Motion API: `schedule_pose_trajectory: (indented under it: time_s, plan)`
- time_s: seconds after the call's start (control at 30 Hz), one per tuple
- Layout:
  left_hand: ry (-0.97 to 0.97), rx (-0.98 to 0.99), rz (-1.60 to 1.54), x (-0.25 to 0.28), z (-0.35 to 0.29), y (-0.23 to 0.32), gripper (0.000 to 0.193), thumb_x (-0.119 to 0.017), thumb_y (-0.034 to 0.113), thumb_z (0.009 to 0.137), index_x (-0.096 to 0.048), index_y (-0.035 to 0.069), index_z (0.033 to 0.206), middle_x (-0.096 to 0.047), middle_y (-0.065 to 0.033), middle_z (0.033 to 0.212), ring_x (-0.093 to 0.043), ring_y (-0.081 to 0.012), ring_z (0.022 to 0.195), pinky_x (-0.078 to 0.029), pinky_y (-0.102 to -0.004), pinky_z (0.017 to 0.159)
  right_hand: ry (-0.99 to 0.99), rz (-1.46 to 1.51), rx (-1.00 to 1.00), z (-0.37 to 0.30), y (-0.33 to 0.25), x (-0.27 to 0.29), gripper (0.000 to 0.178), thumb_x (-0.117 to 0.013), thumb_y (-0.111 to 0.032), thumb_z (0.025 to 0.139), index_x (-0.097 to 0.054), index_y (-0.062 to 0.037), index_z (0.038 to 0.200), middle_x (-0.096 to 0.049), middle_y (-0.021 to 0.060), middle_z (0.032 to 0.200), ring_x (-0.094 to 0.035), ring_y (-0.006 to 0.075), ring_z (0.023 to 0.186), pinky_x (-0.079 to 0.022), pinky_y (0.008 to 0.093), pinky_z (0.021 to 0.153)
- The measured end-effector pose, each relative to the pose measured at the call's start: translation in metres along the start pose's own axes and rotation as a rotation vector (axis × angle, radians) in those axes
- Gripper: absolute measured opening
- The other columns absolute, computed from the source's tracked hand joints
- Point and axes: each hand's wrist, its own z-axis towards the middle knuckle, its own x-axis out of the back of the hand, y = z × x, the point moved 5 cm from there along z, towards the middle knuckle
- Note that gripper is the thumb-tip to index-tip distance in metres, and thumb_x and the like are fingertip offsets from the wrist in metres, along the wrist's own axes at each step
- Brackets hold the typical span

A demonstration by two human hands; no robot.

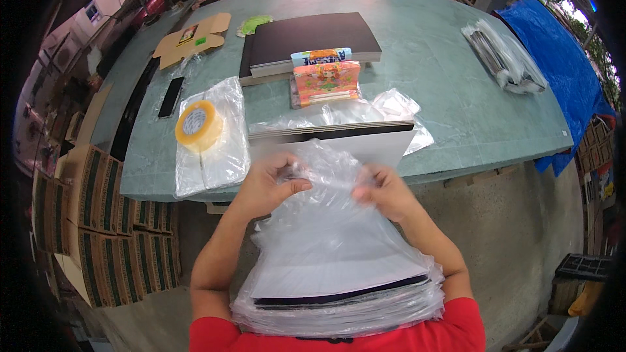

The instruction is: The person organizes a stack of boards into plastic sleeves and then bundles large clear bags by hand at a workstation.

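Note:
A stack of clear plastic bags holding white and black sheets leans against my body, its far end at the table edge. My left hand has its thumb and fingers closed on the crumpled mouth of the top bag. Opposite it, my right hand, slightly blurred, pinches the same plastic. Just beyond my hands, several thin boards with a white front face stand on edge. Loose clear plastic lies behind them, next to an orange picture pack propped upright.
A tape roll rests on flat plastic bags at the left, near a black phone. Farther back are a thick black board stack and unfolded cardboard. Bagged items lie right; stacked cartons stand lower left.

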Motion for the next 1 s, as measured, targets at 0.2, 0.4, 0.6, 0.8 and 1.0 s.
schedule_pose_trajectory:
  time_s: [0.2, 0.4, 0.6, 0.8, 1.0]
  plan:
    - [0.112, 0.081, 0.074, 0.032, -0.005, 0.012, 0.026, -0.069, 0.004, 0.065, -0.056, -0.002, 0.087, -0.056, -0.0001, 0.077, -0.052, -0.0068, 0.07, -0.042, -0.0209, 0.065, -0.081, 0.056, 0.122, 0.0, -0.046, 0.003, 0.051, -0.064, -0.019, 0.071, -0.043, 0.0022, 0.112, -0.053, 0.0073, 0.098, -0.05, 0.0123, 0.088, -0.04, 0.0247, 0.074]
    - [0.053, 0.079, 0.164, 0.025, -0.007, 0.01, 0.025, -0.067, 0.005, 0.066, -0.056, -0.002, 0.088, -0.056, 0.0, 0.073, -0.05, -0.0078, 0.065, -0.04, -0.0215, 0.062, -0.035, -0.263, -0.146, 0.005, -0.022, 0.001, 0.027, -0.065, -0.017, 0.071, -0.058, 0.0023, 0.089, -0.059, 0.0053, 0.078, -0.053, 0.01, 0.07, -0.042, 0.0229, 0.066]
    - [0.551, -0.334, 0.762, 0.02, -0.025, 0.07, 0.014, -0.063, 0.005, 0.069, -0.054, -0.001, 0.079, -0.055, -0.005, 0.071, -0.051, -0.0099, 0.064, -0.04, -0.0213, 0.061, 0.092, -0.255, -0.064, 0.0, -0.025, 0.008, 0.008, -0.065, -0.006, 0.069, -0.059, -0.0023, 0.071, -0.058, 0.0018, 0.067, -0.052, 0.0074, 0.063, -0.042, 0.0212, 0.059]
    - [-0.12, 0.039, 0.371, -0.03, -0.012, 0.048, 0.017, -0.06, 0.013, 0.075, -0.055, 0.001, 0.086, -0.056, -0.0063, 0.073, -0.05, -0.0089, 0.064, -0.04, -0.0214, 0.054, 0.002, -0.106, 0.007, 0.0, -0.027, -0.016, 0.018, -0.066, -0.003, 0.067, -0.059, -0.0004, 0.083, -0.058, 0.0017, 0.073, -0.052, 0.007, 0.068, -0.042, 0.0205, 0.063]
    - [0.053, -0.111, 0.269, -0.037, 0.017, 0.036, 0.052, -0.058, 0.015, 0.076, -0.037, 0.009, 0.123, -0.055, -0.0119, 0.094, -0.053, -0.014, 0.079, -0.044, -0.0253, 0.062, -0.051, -0.223, -0.161, -0.007, -0.015, -0.033, 0.022, -0.064, -0.003, 0.071, -0.058, 0.0008, 0.091, -0.058, 0.0011, 0.075, -0.052, 0.0067, 0.068, -0.042, 0.0209, 0.062]
